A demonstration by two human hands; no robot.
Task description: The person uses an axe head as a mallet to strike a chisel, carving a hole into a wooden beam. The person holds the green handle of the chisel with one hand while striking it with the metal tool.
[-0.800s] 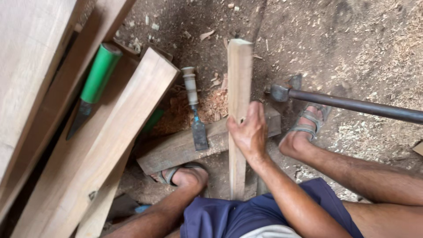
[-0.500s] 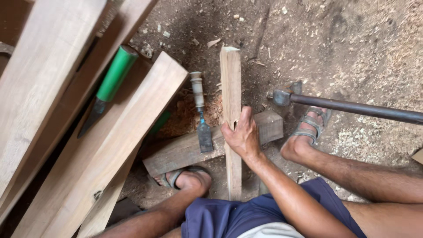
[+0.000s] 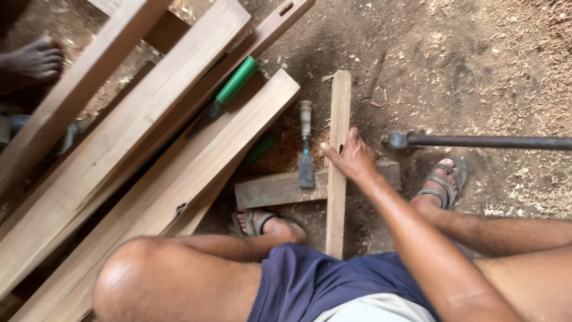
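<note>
My right hand [image 3: 353,160] lies over a narrow upright wooden slat [image 3: 337,209], thumb on its left edge and fingers over its right edge, gripping it. The slat has a small slot just by my thumb and crosses a short wooden block [image 3: 271,189] on the dirt floor. A chisel [image 3: 305,149] with a pale handle and a grey blade lies on the block just left of my hand. A metal-handled hammer [image 3: 476,142] lies on the ground to the right. My left hand is out of view. My sandalled feet [image 3: 444,179] rest on either side of the slat.
Several long planks [image 3: 137,137] lean across the left side, one with a green-handled tool [image 3: 229,89] lying on it. Another person's bare foot [image 3: 36,59] shows at the top left. Sawdust and chips cover the dirt floor [image 3: 476,59].
The view has shifted, so the planks fill more of the left. My right hand has slid up the slat and spread its thumb toward the chisel.
</note>
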